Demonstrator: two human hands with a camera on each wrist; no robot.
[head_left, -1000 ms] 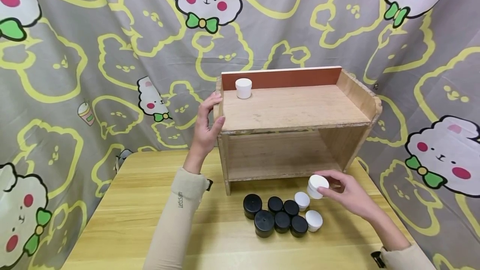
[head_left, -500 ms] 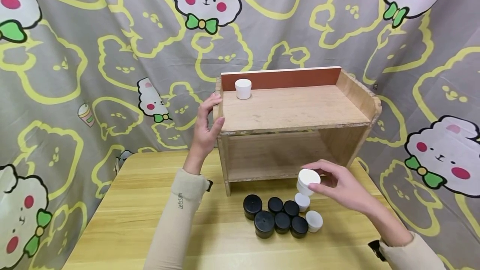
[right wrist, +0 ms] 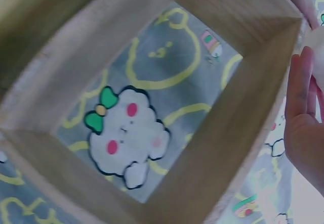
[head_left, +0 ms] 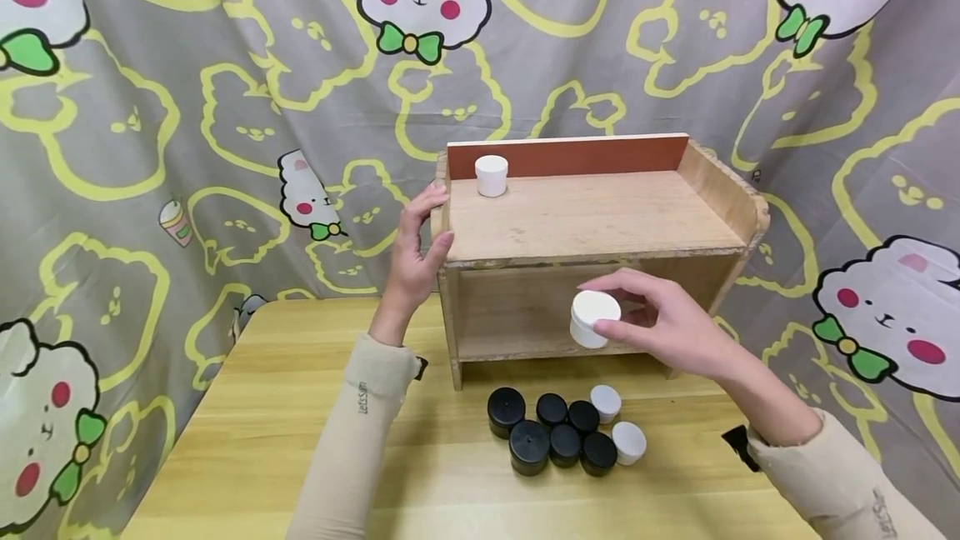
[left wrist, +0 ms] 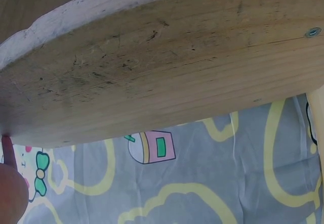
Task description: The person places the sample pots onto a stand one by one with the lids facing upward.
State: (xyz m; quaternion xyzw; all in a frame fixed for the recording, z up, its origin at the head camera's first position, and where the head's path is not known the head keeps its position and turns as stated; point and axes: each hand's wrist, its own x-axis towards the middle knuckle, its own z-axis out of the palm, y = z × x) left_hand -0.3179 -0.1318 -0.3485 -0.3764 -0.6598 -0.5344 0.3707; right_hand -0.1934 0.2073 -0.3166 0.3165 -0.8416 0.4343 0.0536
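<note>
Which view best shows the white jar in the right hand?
The head view: the white jar shows top and side, pinched by the right hand. The right wrist view catches only a slice at its right edge; the left wrist view, none.

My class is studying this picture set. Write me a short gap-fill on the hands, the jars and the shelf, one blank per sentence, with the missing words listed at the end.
1. The right hand holds a jar whose colour is ____.
2. In the head view, the left hand touches the shelf at its ____ end.
3. The number of black jars on the table is ____.
4. Beside them on the table, the number of white jars is ____.

Missing words: white; left; six; two.
</note>
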